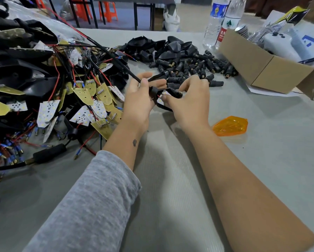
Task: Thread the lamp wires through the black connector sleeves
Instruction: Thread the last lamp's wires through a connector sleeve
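Head view: my left hand (138,99) grips a black lamp housing (155,91) mid-table, thumb pinning its cable. My right hand (187,99) pinches a black connector sleeve (176,92) against it. Loose sleeves (194,67) lie beyond; a wire pile (52,91) crowds the left edge.

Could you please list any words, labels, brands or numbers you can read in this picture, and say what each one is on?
Red label on the nearer water bottle: white Chinese characters, reading "农夫".
Blue label on the farther water bottle: print too blurred to read.
Blue mark on the white box: a logo, no legible letters.
Circuit boards: no readable print.
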### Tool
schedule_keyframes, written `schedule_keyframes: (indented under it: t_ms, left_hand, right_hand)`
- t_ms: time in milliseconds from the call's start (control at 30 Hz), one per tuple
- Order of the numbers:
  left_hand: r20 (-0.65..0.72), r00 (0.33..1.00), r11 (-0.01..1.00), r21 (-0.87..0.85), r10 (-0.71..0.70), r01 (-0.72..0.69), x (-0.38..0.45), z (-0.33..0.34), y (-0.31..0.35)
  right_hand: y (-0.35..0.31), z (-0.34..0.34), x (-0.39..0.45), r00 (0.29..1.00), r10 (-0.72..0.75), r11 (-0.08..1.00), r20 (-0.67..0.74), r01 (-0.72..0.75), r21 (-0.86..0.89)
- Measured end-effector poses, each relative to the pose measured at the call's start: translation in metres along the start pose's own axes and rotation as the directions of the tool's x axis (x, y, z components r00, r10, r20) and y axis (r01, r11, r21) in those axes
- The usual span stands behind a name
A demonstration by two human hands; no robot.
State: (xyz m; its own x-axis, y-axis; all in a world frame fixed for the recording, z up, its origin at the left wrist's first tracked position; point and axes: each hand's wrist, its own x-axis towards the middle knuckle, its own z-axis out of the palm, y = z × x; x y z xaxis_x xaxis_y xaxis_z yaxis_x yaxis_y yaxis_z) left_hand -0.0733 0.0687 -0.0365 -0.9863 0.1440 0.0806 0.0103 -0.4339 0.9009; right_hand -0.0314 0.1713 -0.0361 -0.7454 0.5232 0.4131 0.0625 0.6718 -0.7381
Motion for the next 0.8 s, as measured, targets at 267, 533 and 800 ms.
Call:
schedule_keyframes:
  t_ms: [267, 533, 800]
  left_hand:
    - [0.067, 0.981, 0.982, 0.063, -0.184, 0.18, 0.003, -0.008, 0.008]
    - [0.38, 0.888, 0.902, 0.424, -0.259, 0.082, -0.008, -0.006, 0.006]
    - [0.326, 0.921, 0.745, 0.664, -0.213, -0.063, -0.012, -0.002, 0.002]
  right_hand:
    - [-0.009, -0.006, 0.006, 0.848, 0.244, 0.646, 0.471, -0.504, 0.573]
    - [0.002, -0.005, 0.005, 0.903, 0.139, 0.593, 0.406, -0.405, 0.696]
    - [0.007, -0.009, 0.011, 0.937, 0.127, 0.693, 0.324, -0.318, 0.648]
